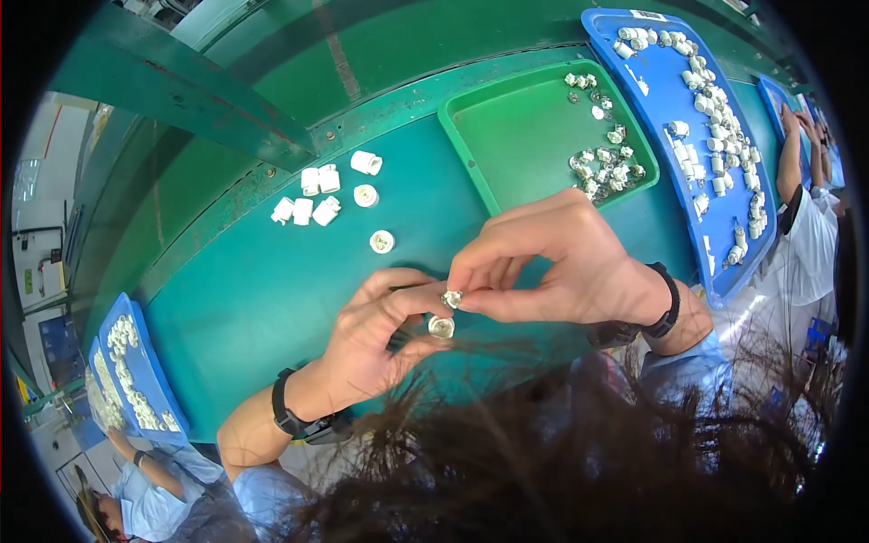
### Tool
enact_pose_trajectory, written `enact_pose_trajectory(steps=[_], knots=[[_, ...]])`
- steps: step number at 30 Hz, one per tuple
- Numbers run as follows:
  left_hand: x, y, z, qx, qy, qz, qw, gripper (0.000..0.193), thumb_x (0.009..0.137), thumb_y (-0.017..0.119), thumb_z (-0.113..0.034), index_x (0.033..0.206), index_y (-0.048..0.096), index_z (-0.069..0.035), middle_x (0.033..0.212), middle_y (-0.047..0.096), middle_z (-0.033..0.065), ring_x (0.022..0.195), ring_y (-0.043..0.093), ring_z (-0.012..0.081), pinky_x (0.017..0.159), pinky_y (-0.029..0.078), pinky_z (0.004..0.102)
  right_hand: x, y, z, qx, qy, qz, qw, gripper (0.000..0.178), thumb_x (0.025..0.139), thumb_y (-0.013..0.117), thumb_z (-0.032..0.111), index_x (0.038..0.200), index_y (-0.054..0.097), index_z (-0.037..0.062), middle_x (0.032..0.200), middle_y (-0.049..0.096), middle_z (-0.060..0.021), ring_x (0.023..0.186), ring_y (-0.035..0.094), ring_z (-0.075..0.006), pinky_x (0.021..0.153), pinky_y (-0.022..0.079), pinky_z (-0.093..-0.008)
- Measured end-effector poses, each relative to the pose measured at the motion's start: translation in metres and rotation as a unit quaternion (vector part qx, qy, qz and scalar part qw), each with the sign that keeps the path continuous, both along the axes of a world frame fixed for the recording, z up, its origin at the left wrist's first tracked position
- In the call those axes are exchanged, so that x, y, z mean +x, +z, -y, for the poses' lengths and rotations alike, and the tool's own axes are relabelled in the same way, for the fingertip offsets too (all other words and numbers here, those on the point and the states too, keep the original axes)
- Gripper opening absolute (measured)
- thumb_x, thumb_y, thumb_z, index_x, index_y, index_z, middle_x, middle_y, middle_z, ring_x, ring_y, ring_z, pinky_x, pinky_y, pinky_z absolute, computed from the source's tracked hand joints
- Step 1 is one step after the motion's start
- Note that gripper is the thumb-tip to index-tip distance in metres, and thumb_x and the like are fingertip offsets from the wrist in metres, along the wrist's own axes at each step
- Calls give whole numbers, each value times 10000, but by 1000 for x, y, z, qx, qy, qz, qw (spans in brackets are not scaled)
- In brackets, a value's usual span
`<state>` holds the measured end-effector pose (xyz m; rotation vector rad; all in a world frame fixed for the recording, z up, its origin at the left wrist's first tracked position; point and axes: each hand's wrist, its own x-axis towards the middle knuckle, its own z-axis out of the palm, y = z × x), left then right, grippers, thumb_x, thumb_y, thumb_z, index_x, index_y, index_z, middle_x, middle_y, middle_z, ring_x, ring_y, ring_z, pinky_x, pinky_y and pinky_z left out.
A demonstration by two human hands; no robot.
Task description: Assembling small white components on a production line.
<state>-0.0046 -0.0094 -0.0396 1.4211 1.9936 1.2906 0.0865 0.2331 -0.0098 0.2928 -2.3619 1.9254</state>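
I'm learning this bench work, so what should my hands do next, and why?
Probably bring the small whitish piece in your right hand to the white cup: your left hand holds it with its opening facing the camera, and both are close together.

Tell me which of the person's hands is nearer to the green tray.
Right. The right hand is close to the near edge of the green tray; the left hand is farther away, to the tray's lower left in the picture.
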Motion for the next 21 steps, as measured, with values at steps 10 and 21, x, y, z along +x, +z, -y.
enact_pose_trajectory(steps=[10,21], knots=[[-4,-17,6,-89,45,-75,992,350,718,915,-166,937,648,-114,786,616,21,719,625,214,592,500,350,-2,-10,7,84,52,47,994,153,825,836,13,968,788,37,811,740,-58,711,729,-133,626,587,-243],[-15,-9,9,-25,11,-18,999,403,746,925,-257,1021,696,-72,830,644,19,669,522,185,626,481,308,-7,-14,18,155,62,16,986,145,803,846,-4,936,795,24,808,745,-53,718,734,-126,616,574,-231]])
